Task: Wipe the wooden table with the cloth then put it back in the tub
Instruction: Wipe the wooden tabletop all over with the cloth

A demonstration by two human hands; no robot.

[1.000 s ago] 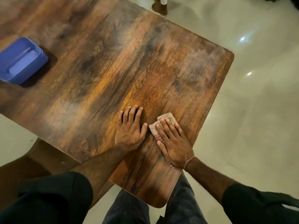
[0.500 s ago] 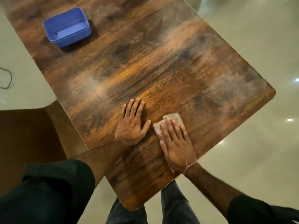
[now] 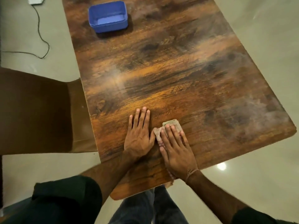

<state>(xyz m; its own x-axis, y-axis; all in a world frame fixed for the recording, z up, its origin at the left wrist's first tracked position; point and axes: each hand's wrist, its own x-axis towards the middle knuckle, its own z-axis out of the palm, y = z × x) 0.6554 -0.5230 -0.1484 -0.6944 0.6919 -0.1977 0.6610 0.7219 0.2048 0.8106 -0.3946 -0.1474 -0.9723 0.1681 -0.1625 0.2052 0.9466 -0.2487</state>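
Right hand flat on the cloth, lower centre of frame, grip apart, fingers straight, pressing it onto the bench. Left hand just beside it on bare wood, grip apart, holding nothing. Tub upper left, well apart. Wiping well probably means even palm pressure and sweeping toward the hazy patches at right without bunching the cloth.

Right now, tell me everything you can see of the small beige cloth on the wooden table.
The small beige cloth looks like soft, worn fabric bunched into a pad. It lies on the dark brown wooden table near the person's edge. The right hand presses it with straight fingers and covers most of it; only its far end and left edge show. The thumb of the left hand is close beside that left edge; whether they touch is unclear. The rectangular blue plastic tub stands far off.
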